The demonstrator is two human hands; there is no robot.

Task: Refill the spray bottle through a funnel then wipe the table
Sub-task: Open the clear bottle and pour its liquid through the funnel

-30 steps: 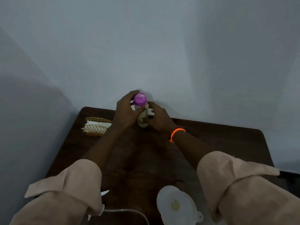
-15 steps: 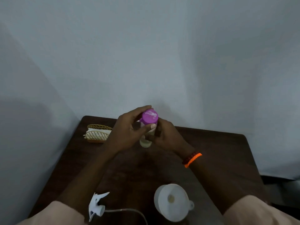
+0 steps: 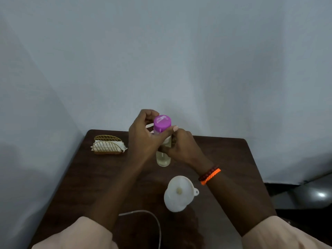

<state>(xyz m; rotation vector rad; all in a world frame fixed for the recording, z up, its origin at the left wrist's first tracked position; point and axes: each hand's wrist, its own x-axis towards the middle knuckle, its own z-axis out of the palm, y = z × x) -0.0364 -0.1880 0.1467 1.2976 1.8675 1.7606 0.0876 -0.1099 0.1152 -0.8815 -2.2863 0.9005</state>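
A clear refill bottle [image 3: 163, 159] with pale liquid and a purple cap [image 3: 162, 122] is upright over the middle of the dark table [image 3: 224, 159]. My left hand [image 3: 143, 139] curls round its neck just under the cap, thumb across the front. Gripping the bottle's body from the right is my right hand [image 3: 182, 148]. Nearer to me stands a white funnel [image 3: 177, 193], mouth up; what it sits in is hidden. A thin clear spray tube [image 3: 154, 218] curves out beside my left sleeve, with the spray head out of sight.
A gold wire holder with white napkins [image 3: 107, 145] stands at the table's far left corner. Grey walls close in behind and on the left. A dark chair seat [image 3: 312, 194] is off the table's right edge.
Both hands have brought the purple-capped bottle from the far edge toward the table's middle. The view has tilted, and my left sleeve now covers the spray head.
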